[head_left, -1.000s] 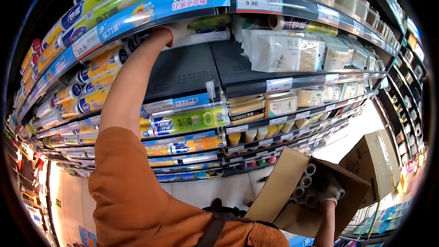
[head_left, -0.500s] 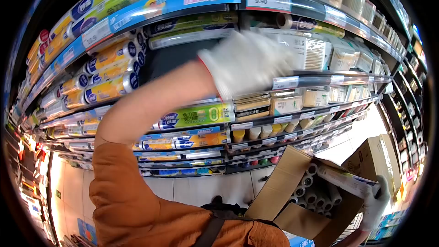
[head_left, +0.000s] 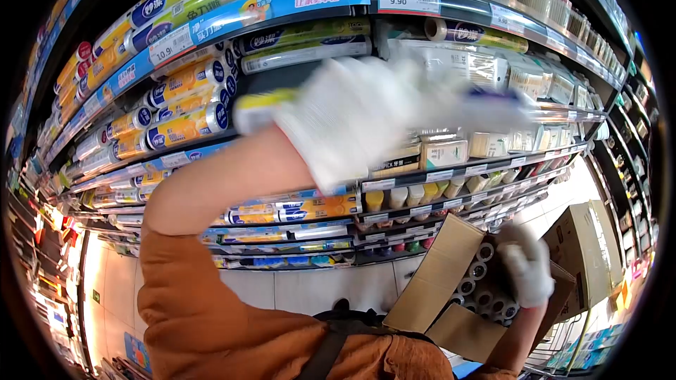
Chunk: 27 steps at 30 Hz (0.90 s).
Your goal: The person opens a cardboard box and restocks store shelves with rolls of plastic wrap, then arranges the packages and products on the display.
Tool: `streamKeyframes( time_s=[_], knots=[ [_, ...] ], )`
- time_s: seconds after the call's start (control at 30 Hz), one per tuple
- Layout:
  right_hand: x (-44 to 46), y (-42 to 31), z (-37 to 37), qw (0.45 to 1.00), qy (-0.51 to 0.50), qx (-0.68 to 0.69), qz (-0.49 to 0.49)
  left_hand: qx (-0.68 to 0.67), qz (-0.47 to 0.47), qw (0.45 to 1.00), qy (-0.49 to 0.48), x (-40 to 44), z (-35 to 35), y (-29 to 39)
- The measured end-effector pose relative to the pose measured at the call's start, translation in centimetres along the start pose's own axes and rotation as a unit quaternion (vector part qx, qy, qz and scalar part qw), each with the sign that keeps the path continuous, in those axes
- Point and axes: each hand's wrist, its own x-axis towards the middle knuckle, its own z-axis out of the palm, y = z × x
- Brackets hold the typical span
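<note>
My left hand, in a white glove, is blurred in front of the middle shelf. Its fingers are closed around a long wrapped roll whose yellow-green and purple-white ends stick out on either side. At the lower right, my gloved right hand is over an open cardboard box. Motion smears its fingers, so whether they hold anything cannot be told. Several white rolls with hollow cores stand on end inside the box.
Orange wrapped rolls fill the shelf at left, with green rolls farther in. Boxed cotton swabs stand at right, behind a shelf edge with price tags. A second cardboard box is beside the open one, above a wire cart.
The roll at the box's edge by my right hand is gone from there, and a roll is now in my left hand. My right hand has moved up and left, over the box.
</note>
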Motion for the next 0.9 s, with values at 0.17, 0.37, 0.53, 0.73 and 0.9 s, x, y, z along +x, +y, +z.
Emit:
streamKeyframes(
  time_s=[0.17, 0.37, 0.53, 0.73, 0.9],
  knots=[
    [-4.1, 21.3, 1.0, 0.791, 0.007, -0.593, 0.151, 0.036, -0.139, 0.972, -0.186, -1.7, 3.7, -10.1],
    [-4.8, 25.8, -2.7, 0.842, -0.106, -0.435, 0.299, -0.007, -0.177, 0.957, -0.230, -1.0, 11.4, -15.9],
    [-5.1, 17.5, 1.6, 0.900, -0.084, -0.395, 0.161, 0.014, -0.158, 0.969, -0.190, -2.1, 15.8, -18.5],
    [-5.3, 24.5, 1.8, 0.849, -0.046, -0.516, 0.107, 0.046, -0.179, 0.957, -0.223, -2.1, 15.3, -18.5],
    [-4.2, 21.9, 3.4, 0.814, -0.047, -0.548, 0.186, -0.018, -0.197, 0.962, -0.187, -2.9, 13.3, -17.6]
  ],
)
